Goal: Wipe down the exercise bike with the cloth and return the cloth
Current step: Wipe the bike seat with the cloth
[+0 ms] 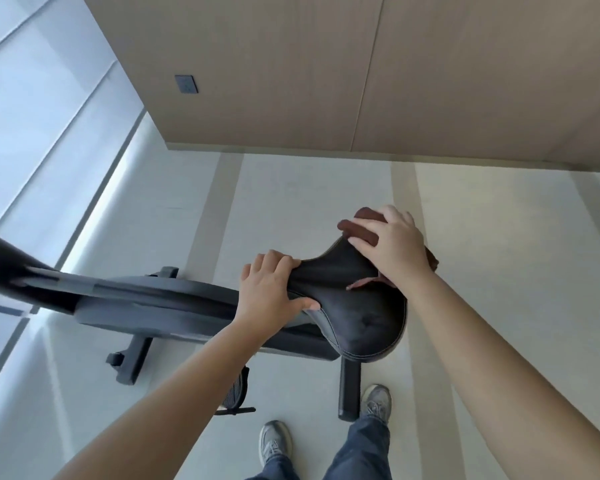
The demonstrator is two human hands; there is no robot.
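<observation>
Head camera is looking down at what just now?

It is taking in a dark exercise bike (153, 299) standing on a pale floor (499, 271), with a person leaning over its black saddle (361, 320).

What is the left hand doing?

The left hand (271, 289) is gripping the narrow nose of the saddle, fingers curling over the top and the thumb hooking along the near side.

And the right hand?

The right hand (392, 247) is pressing a reddish-brown cloth (361, 232) onto the wide rear of the saddle, at its far edge. Its fingers are lying fairly straight and slightly fanned over the fabric. The thumb is hiding from view, so I cannot tell whether it is tucking under the cloth.

Where is the cloth showing?

It is poking out beyond the fingertips on the far side, a thin strip is peeking out on the saddle just beside the wrist, and a little more is showing at the right of the hand.

What else is sitting around the bike?

A pedal (236, 393) is hanging below the frame, and the rear foot bar (349, 389) is resting on the floor just beside one of two grey shoes (376, 400). A wood-panelled wall (291, 81) is rising behind, carrying a dark socket plate (186, 84), and a bright window (32, 116) is filling the left side.
</observation>
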